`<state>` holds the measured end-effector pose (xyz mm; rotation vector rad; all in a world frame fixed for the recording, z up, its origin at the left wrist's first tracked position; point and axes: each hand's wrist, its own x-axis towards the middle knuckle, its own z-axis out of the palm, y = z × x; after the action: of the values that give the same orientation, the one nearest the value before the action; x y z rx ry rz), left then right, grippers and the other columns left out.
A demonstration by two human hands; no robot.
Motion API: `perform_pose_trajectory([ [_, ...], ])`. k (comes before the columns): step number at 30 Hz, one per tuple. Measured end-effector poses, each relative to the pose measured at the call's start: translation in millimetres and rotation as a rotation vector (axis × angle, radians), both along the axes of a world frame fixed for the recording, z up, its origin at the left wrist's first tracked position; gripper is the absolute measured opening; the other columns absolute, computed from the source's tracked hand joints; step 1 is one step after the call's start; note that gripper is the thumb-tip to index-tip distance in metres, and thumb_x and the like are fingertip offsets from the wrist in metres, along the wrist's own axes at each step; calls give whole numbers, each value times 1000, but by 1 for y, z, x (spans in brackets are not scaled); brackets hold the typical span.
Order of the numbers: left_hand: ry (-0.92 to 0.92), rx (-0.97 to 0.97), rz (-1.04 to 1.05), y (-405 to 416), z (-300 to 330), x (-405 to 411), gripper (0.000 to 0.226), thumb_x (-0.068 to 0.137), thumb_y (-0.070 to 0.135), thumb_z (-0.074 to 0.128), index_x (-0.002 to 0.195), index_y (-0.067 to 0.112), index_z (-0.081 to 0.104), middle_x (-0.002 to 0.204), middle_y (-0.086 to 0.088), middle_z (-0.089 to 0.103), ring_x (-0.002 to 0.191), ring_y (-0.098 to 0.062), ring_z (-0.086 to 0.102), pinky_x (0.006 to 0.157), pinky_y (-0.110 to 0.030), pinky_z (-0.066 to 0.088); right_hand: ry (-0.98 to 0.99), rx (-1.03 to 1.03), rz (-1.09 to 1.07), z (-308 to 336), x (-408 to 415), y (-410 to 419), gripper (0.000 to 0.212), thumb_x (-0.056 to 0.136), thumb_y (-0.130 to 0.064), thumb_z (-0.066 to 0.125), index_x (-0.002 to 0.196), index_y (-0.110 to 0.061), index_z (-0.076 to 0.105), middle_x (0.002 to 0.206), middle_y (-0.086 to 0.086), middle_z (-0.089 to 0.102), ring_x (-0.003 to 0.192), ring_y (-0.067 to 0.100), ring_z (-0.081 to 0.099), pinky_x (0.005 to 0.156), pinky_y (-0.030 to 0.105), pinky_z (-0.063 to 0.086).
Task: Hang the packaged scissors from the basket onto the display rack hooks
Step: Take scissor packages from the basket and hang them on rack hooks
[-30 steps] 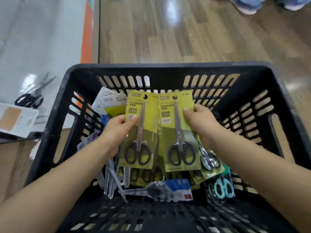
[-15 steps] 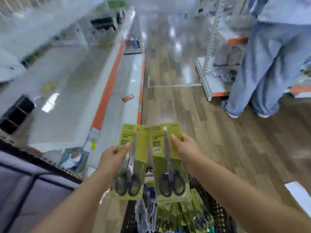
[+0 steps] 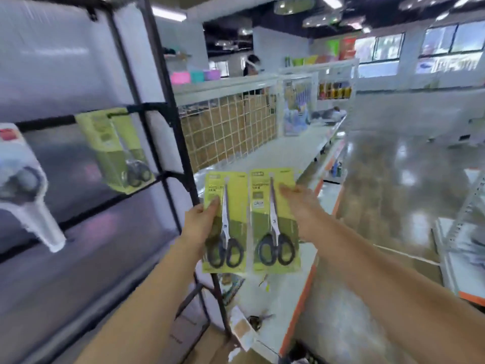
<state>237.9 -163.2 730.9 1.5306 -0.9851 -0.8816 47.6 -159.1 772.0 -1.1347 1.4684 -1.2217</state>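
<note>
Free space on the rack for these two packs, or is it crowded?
Bare stretch of rack bar between the white pack at far left and the hung green scissors pack. Crowded at the hook beside the upright. Both hands hold packs.

A black display rack (image 3: pixel 168 143) stands at the left, its frame upright. One yellow-green scissors pack (image 3: pixel 115 151) hangs on a hook just left of the rack's post. Right of the rack runs a long white low shelf (image 3: pixel 286 153) with orange edging; small scraps, blurred, lie on it near the rack's foot.
</note>
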Motion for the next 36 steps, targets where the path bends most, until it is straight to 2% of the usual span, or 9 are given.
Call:
perform_pose_trajectory([
  [3, 53, -14, 72, 22, 12, 30, 37, 89, 47, 58, 80, 11, 55, 74, -9, 55, 73, -24, 51, 74, -35, 47, 45, -35, 138, 16, 38, 6, 38, 100, -29, 45, 129, -5, 50, 128, 12, 53, 107, 23, 49, 89, 30, 37],
  [7, 77, -76, 178, 37, 26, 68, 33, 91, 44, 57, 88, 11, 54, 81, -12, 53, 73, -21, 50, 66, -29, 43, 19, -67, 250, 37, 84, 2, 36, 100, -29, 45, 127, -7, 52, 119, 6, 55, 107, 24, 50, 88, 31, 36],
  [11, 110, -148, 256, 36, 51, 103, 33, 92, 42, 56, 83, 11, 55, 76, -9, 55, 67, -21, 50, 67, -31, 43, 54, -107, 339, 60, 124, -6, 46, 100, -32, 44, 139, -8, 40, 140, 8, 45, 127, 27, 42, 102, 37, 34],
  [14, 91, -217, 317, 30, 64, 128, 34, 90, 42, 59, 84, 10, 51, 70, -9, 47, 64, -20, 43, 65, -32, 40, 68, -162, 386, 73, 146, -15, 44, 101, -31, 42, 139, -8, 39, 141, 8, 44, 124, 24, 43, 99, 35, 34],
  [18, 49, -253, 362, 16, 81, 154, 33, 91, 39, 59, 76, 12, 46, 65, -9, 43, 56, -20, 40, 50, -25, 41, 60, -207, 399, 93, 170, -35, 51, 100, -35, 43, 143, -9, 33, 147, 7, 37, 129, 23, 38, 104, 37, 31],
  [22, 61, -271, 385, 3, 90, 169, 32, 90, 42, 59, 86, 11, 51, 77, -14, 51, 65, -23, 49, 58, -33, 53, 112, -299, 401, 112, 186, -58, 48, 100, -35, 43, 137, -5, 39, 142, 8, 42, 122, 19, 42, 100, 33, 32],
  [26, 58, -275, 382, -6, 89, 180, 32, 91, 41, 59, 87, 10, 52, 73, -11, 51, 57, -22, 47, 36, -19, 44, 129, -312, 425, 118, 201, -74, 55, 99, -37, 44, 145, -9, 31, 150, 6, 35, 136, 25, 34, 107, 36, 29],
  [30, 89, -273, 386, -13, 86, 186, 32, 92, 39, 58, 74, 13, 49, 65, -7, 50, 53, -20, 46, 40, -21, 44, 167, -331, 440, 117, 210, -85, 50, 99, -36, 44, 139, -6, 40, 141, 8, 44, 128, 24, 42, 96, 31, 33],
  [36, 128, -279, 390, -16, 81, 192, 30, 91, 38, 59, 77, 14, 50, 66, -8, 50, 55, -20, 45, 54, -30, 45, 154, -309, 468, 119, 222, -96, 58, 99, -36, 44, 146, -8, 28, 149, 7, 35, 136, 26, 33, 108, 39, 28],
])
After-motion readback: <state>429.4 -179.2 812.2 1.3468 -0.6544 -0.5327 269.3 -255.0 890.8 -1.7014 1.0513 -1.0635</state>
